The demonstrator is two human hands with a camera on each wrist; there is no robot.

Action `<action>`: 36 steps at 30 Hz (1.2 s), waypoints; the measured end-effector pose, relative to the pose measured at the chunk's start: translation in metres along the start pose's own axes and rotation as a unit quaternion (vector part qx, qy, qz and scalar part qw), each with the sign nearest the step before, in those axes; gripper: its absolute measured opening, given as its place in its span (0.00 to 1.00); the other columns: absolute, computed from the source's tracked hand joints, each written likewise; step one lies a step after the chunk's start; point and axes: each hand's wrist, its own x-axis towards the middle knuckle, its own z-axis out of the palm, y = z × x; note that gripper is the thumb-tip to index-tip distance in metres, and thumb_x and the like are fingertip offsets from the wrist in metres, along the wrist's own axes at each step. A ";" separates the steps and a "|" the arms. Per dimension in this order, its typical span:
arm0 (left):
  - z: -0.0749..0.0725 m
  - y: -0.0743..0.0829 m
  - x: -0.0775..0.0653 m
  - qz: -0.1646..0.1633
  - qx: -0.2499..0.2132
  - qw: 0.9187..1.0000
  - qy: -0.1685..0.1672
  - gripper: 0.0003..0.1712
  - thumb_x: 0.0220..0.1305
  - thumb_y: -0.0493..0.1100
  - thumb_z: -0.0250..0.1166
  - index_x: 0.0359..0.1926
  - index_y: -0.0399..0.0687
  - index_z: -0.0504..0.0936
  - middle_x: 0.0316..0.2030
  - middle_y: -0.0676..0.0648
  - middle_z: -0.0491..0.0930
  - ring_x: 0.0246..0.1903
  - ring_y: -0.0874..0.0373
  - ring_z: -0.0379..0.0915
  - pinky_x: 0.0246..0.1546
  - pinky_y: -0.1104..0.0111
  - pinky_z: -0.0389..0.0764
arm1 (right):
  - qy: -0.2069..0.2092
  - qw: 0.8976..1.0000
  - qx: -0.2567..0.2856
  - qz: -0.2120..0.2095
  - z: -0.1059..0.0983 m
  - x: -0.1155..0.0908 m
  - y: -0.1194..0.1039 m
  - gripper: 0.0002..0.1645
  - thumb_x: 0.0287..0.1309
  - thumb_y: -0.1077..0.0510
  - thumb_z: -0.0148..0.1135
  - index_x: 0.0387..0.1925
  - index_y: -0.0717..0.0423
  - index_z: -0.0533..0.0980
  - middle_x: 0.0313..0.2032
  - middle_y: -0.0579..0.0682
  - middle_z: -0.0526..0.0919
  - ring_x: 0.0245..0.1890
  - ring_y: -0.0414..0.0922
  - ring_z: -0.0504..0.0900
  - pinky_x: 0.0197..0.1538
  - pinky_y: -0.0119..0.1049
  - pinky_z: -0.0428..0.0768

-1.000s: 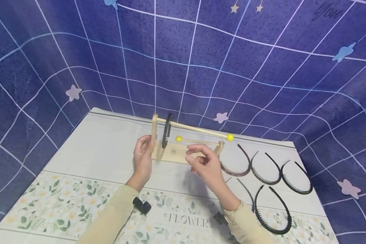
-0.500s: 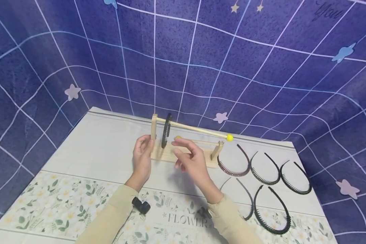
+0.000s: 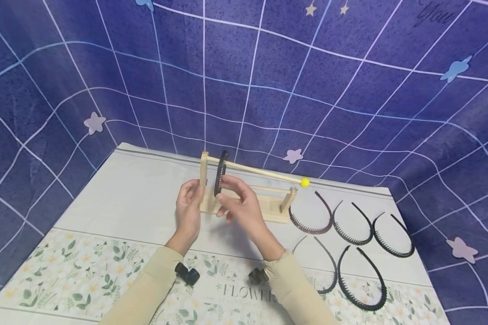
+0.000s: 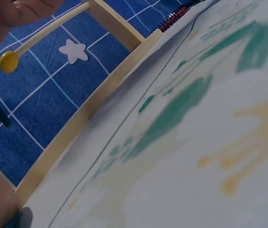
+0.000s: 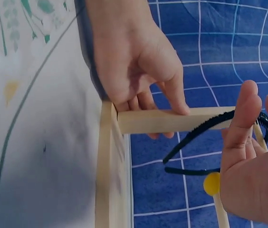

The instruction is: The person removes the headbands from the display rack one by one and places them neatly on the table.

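A wooden stand point(image 3: 270, 212) has two upright posts and two rods. Near the left end of the upper rod point(image 3: 260, 170) hangs a black toothed headband point(image 3: 220, 174). My left hand point(image 3: 188, 212) grips the left post point(image 3: 204, 176), thumb on the near side and fingers behind. Right beside the hanging headband is my right hand point(image 3: 244, 207), its thumb and forefinger apart. In the right wrist view the headband point(image 5: 196, 130) passes partly behind the right fingers; whether they touch it I cannot tell. A yellow ball point(image 5: 212, 184) caps the lower rod.
Several headbands lie on the table to the right: a brown one point(image 3: 311, 231), black ones point(image 3: 354, 240) point(image 3: 394, 253) point(image 3: 363, 308) and a thin dark one point(image 3: 332, 271). A blue grid-patterned cloth point(image 3: 244, 67) rises behind the table's far edge.
My right hand has moved left along the stand, from near its right part to the hanging headband. The left hand keeps its grip on the post.
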 end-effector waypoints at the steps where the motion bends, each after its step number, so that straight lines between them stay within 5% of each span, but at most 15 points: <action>1: 0.000 0.000 0.000 -0.001 0.002 1.000 -0.002 0.12 0.87 0.46 0.61 0.64 0.58 0.76 0.70 0.48 0.81 0.74 0.56 0.73 0.78 0.63 0.70 | -0.002 1.000 0.003 0.002 0.002 0.000 0.000 0.34 0.75 0.63 0.67 0.78 0.58 0.71 0.70 0.63 0.81 0.25 0.38 0.88 0.24 0.28 0.80; 10: 0.003 0.000 0.000 -0.005 -0.019 1.000 0.009 0.11 0.86 0.43 0.62 0.63 0.56 0.78 0.68 0.49 0.83 0.72 0.54 0.76 0.75 0.60 0.75 | 0.018 1.000 0.006 0.001 0.010 0.002 0.000 0.33 0.70 0.70 0.69 0.74 0.62 0.72 0.59 0.70 0.85 0.27 0.37 0.87 0.25 0.28 0.79; 18: 0.004 0.000 0.002 0.011 -0.020 1.000 0.011 0.10 0.85 0.41 0.62 0.61 0.55 0.79 0.65 0.51 0.86 0.72 0.56 0.76 0.76 0.64 0.70 | 0.055 0.997 -0.006 -0.044 0.009 0.003 -0.005 0.23 0.71 0.71 0.69 0.64 0.66 0.79 0.38 0.43 0.87 0.21 0.36 0.81 0.24 0.26 0.76; 36: 0.003 0.002 0.000 0.009 -0.014 1.000 0.005 0.11 0.86 0.42 0.61 0.63 0.54 0.78 0.68 0.49 0.84 0.74 0.55 0.74 0.79 0.61 0.66 | 0.077 0.992 0.006 -0.097 0.001 0.000 -0.028 0.23 0.70 0.71 0.69 0.65 0.68 0.78 0.37 0.43 0.85 0.20 0.36 0.80 0.23 0.27 0.77</action>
